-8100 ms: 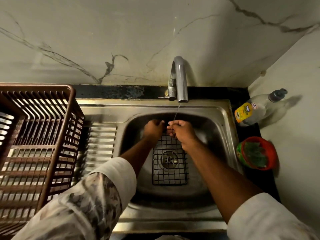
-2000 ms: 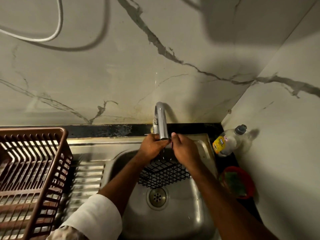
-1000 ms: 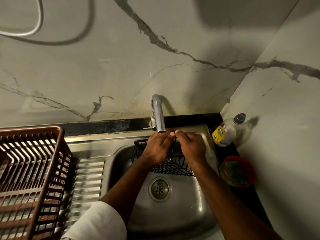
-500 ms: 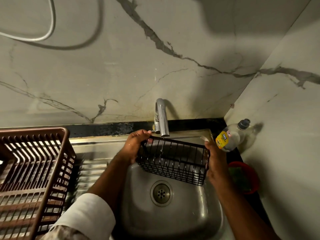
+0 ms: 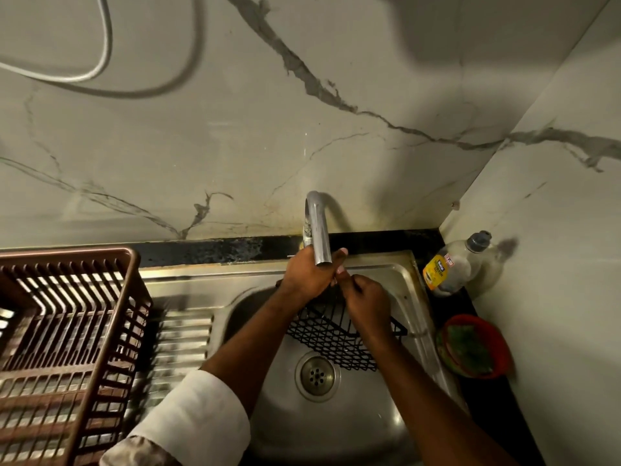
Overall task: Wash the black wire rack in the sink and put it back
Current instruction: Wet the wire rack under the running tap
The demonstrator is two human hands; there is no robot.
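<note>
Black wire rack [image 5: 339, 334] is up off the basin floor, held in the sink [image 5: 336, 428] right under the tap spout [image 5: 319, 237], so I'd call this mid-wash. It's over the back half of the basin, above and behind the drain [image 5: 317, 375], with both hands crowded onto its far edge.

Left hand [image 5: 307, 275] has its fingers curled over the top edge of the rack, just under the spout mouth. Right hand [image 5: 364, 299] is right next to it, nearly touching, fingers bent down onto the wires. It looks like a pinch or a rub on the mesh, but I honestly can't tell which, since the fingertips are hidden behind the knuckles. Can't make out a water stream either; too dim and blurry there.

Progress guess: rinsing or scrubbing is under way, not clearly finished. Left to do would be finishing the rinse, shaking off the water and putting the rack back where it lives. No idea where that spot is from here.

Orientation: the rack's long axis runs roughly left to right across the basin, skewed a bit so the right end sits nearer the camera. It's tilted, far edge raised at the hands, mesh bottom sloping down toward the drain and facing the camera.

Off to the sides: brown dish basket [image 5: 64, 348] on the drainboard, soap bottle [image 5: 450, 267] and a red bowl [image 5: 473, 346] on the right.
</note>
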